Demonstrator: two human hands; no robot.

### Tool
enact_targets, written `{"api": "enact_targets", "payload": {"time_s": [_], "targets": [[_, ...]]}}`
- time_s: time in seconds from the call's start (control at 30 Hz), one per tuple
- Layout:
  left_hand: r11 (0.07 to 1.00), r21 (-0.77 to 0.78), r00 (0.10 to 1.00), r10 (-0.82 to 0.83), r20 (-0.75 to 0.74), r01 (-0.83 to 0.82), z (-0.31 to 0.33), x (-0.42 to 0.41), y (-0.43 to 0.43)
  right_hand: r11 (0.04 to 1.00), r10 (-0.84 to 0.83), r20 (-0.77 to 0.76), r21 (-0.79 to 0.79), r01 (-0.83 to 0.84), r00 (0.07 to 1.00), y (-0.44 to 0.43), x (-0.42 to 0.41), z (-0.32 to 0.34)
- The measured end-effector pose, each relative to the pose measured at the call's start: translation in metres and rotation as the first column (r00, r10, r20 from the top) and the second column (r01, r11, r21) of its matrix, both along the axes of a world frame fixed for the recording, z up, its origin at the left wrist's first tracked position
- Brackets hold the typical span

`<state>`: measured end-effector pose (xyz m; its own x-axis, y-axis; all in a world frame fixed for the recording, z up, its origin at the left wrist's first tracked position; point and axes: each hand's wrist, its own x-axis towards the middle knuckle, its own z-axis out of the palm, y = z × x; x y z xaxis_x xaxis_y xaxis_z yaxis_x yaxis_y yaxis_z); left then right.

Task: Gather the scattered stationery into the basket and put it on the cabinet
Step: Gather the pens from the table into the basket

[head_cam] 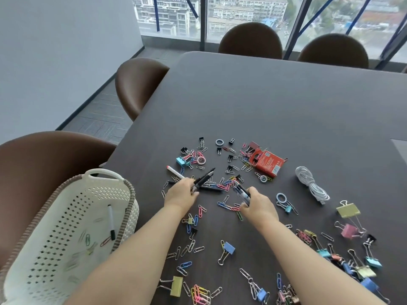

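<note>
Early going — left hand (180, 195) grips black pens (203, 178), right hand (258, 206) grips another pen (241, 191), and the basket (66, 216) beside the bench (264, 102) holds only a marker (111, 221) and some clips (87, 238) — most stationery (229, 247) lies scattered.

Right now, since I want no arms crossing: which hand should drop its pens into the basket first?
The left hand. It grips pens and lies nearer the basket, which stands off the table's left edge; the right hand would likely have to cross over.
</note>
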<state>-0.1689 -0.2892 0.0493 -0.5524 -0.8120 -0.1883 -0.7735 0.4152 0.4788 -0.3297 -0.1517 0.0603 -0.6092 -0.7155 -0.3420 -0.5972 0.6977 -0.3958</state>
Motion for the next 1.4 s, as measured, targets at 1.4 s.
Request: {"api": "enact_targets", "payload": {"time_s": [1.4], "targets": [[0.969,0.048,0.964,0.237,0.12,-0.244,-0.001,0.011,-0.006,0.994,0.005,0.141,-0.105,0.01,0.99,0.033,0.012,-0.007]]}}
